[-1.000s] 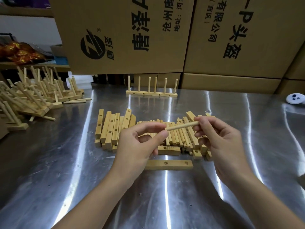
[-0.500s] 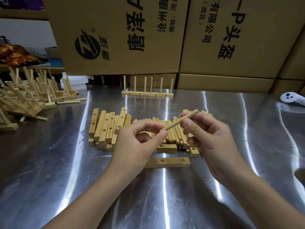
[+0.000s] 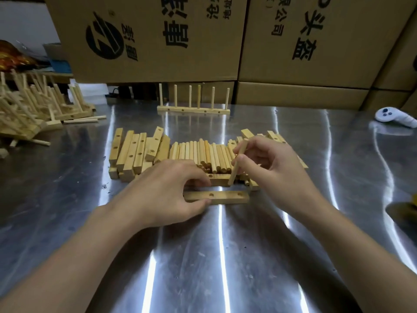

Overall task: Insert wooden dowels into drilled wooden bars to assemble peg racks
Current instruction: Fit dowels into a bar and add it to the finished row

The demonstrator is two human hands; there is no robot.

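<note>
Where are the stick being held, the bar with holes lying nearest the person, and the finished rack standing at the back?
dowel (image 3: 234, 173): head view, bare lower shaft.
drilled bar (image 3: 225, 197): head view, top face between two holes.
finished rack (image 3: 194, 110): head view, base bar, mid-length.

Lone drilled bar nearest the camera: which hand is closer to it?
Left. The left hand pinches the left end of the bar. The right hand holds a dowel tilted above the right half, with its tip not touching the wood.
</note>
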